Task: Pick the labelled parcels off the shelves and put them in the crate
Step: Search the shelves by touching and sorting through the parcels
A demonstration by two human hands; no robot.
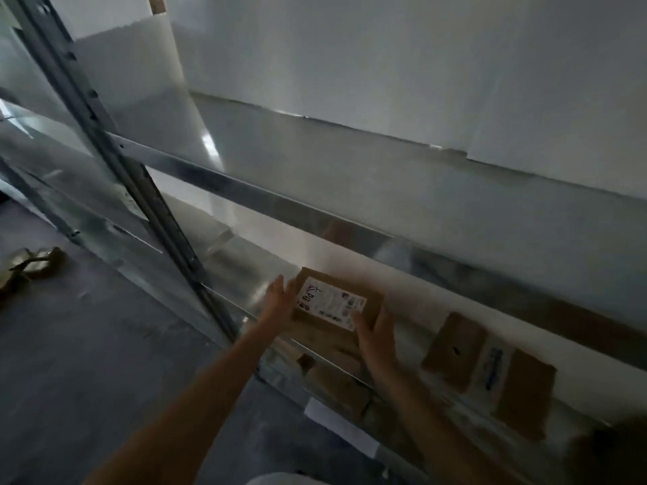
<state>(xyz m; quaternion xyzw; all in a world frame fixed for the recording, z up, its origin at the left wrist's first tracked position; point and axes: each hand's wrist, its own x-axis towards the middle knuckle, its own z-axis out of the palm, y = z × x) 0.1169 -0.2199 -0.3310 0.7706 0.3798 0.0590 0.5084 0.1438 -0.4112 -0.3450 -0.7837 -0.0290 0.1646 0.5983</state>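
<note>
A brown cardboard parcel (364,299) with a white printed label and handwritten marks sits between both hands, in front of the lower shelf. My left hand (278,302) lies flat against its left side, fingers straight. My right hand (376,336) grips its near right corner, thumb on top over the label. More brown parcels (453,350) lean on the lower shelf to the right, one showing a white label (493,367). No crate is in view.
A metal shelving rack fills the view, with a slanted upright post (115,148) at the left and a horizontal beam (315,204) above the parcel. Further cardboard boxes (336,386) lie on a level below. Crumpled brown packaging (33,264) lies on the dark floor at left.
</note>
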